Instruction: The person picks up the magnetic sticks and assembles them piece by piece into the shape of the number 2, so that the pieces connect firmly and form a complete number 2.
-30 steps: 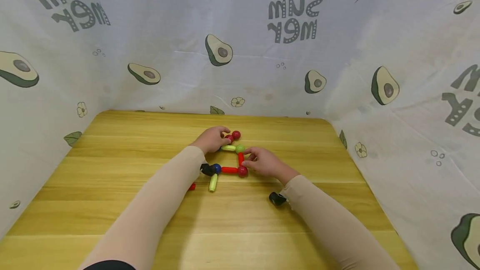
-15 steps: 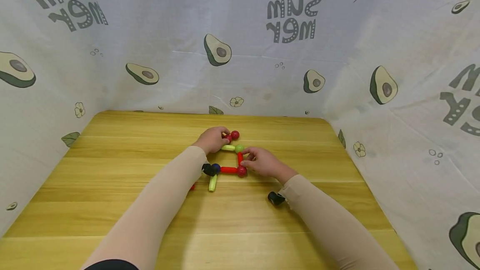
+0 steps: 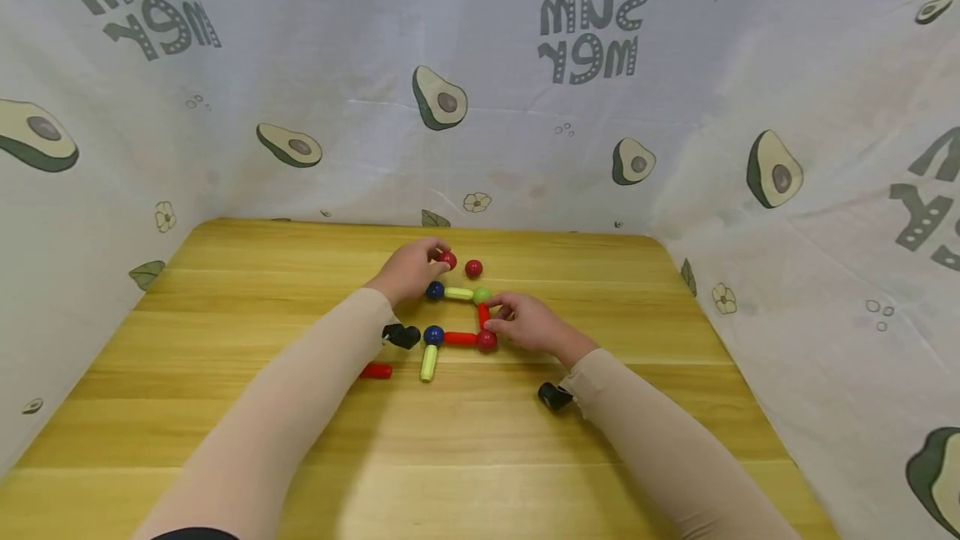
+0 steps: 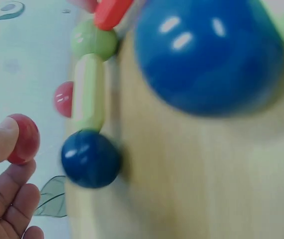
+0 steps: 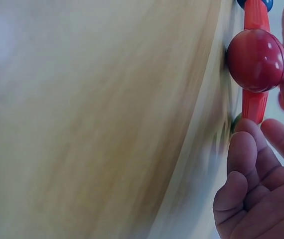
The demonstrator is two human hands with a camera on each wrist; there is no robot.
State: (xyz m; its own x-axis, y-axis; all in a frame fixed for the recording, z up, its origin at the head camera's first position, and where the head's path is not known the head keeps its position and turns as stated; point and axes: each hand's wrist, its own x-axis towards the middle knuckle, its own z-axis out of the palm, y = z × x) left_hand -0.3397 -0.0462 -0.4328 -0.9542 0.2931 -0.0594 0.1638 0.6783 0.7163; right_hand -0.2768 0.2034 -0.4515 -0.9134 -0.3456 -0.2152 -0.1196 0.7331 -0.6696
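My left hand (image 3: 408, 272) pinches a red ball (image 4: 25, 139) between thumb and fingertips, raised off the table at the back. Below it lies a joined chain of balls and rods. A blue ball (image 3: 435, 290) meets a pale yellow-green rod (image 3: 458, 293), then a green ball (image 3: 482, 296), a red rod (image 3: 483, 317) and a red corner ball (image 5: 256, 59). Another red rod (image 3: 461, 339) links that corner to a second blue ball (image 3: 433, 335), which bears a second pale rod (image 3: 428, 363). My right hand (image 3: 528, 323) holds the chain's right side, thumb and fingers at its red rod.
A loose red ball (image 3: 473, 268) rests behind the chain. Partly under my left forearm lies a loose red rod (image 3: 377, 371). The wooden table (image 3: 480, 457) is bordered by a printed cloth (image 3: 525, 148) at the back and sides.
My left hand has lifted one red ball away from the other and shifted left and back with it, uncovering the far blue ball. The right hand stays at the chain.
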